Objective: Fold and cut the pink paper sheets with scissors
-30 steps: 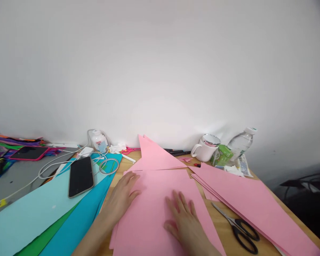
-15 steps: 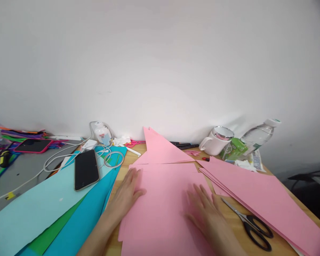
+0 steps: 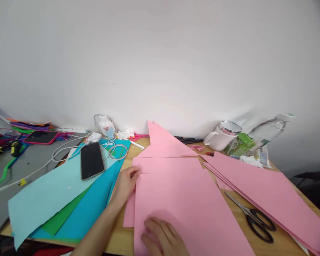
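Observation:
Overlapping pink paper sheets [image 3: 176, 199] lie in front of me on the wooden table. At the upper left corner of the top sheet, my left hand [image 3: 126, 183] is closed with thumb and fingers pinching its edge. Lower down, my right hand [image 3: 165, 236] rests on the same sheet, its fingers loosely stretched out and slightly bent, holding nothing. Under the top sheet, other pink sheets stick out at the left and at the far edge. Beyond them a pink triangular piece [image 3: 168, 142] leans toward the wall.
At right lie black-handled scissors [image 3: 256, 220] beside a stack of folded pink paper [image 3: 266, 188]. Behind stand a white mug [image 3: 221, 137] and a tilted water bottle [image 3: 269, 129]. Leftward, a phone [image 3: 92, 161] and white cable [image 3: 56, 153] lie on blue and green paper [image 3: 50, 199].
My right hand has moved down and left across the pink paper. My left hand's fingers, spread flat before, have curled in at the sheet's corner. The view has shifted slightly.

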